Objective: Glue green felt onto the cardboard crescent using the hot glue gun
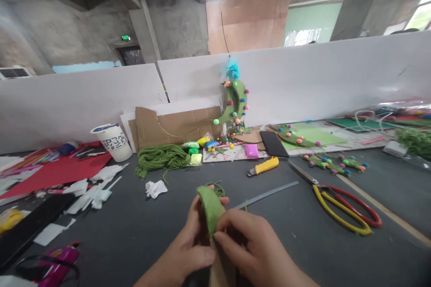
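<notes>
Low in the middle, my left hand (191, 242) is wrapped round a curved cardboard piece (220, 264) whose upper part is covered in green yarn (209, 204). My right hand (254, 242) pinches at the lower edge of the green covering, where it meets bare cardboard. A loose coil of green yarn (217, 188) shows just behind the piece. Right of it a steel ruler (269, 194) lies flat on the dark table. What exactly sits between my right fingertips is too small to make out, though it is at the yarn's edge.
Scissors with red and yellow handles (340, 206) lie at the right, and a yellow utility knife (263, 167) farther back. Behind are a green yarn bundle (163, 159), a black phone (273, 144) and a green moon with pompoms (239, 101). A magenta glue gun (59, 264) is front left.
</notes>
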Available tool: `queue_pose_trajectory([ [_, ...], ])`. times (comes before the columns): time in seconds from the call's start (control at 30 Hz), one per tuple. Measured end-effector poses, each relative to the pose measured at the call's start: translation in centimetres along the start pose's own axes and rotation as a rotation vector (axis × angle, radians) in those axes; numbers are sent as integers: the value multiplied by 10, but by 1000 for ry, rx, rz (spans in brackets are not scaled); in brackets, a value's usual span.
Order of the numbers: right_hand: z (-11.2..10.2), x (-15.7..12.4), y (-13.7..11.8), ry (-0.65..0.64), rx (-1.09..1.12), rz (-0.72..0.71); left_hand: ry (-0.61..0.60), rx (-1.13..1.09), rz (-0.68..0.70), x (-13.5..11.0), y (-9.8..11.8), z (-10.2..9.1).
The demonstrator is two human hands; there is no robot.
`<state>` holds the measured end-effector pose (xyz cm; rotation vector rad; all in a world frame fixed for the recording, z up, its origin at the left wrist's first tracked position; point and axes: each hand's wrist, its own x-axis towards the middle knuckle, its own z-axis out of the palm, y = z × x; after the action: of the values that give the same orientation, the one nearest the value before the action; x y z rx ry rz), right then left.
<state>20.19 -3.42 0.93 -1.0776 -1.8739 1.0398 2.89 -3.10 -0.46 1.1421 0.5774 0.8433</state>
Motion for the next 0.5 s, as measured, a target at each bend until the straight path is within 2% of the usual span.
queue_pose_trajectory([
  [0.17, -3, 4, -1, 26, 106, 12, -40, -232, -41, -2, 4, 4],
  [0.3, -6, 6, -2, 33, 95, -1, -14, -328, -6, -7, 10, 8],
  [0.37, -7, 6, -2, 36, 76, 20, 5, -278, -26, -8, 12, 8],
  [0.5, -7, 6, 1, 46, -15, 33, 115, -13, -93, -5, 16, 8],
])
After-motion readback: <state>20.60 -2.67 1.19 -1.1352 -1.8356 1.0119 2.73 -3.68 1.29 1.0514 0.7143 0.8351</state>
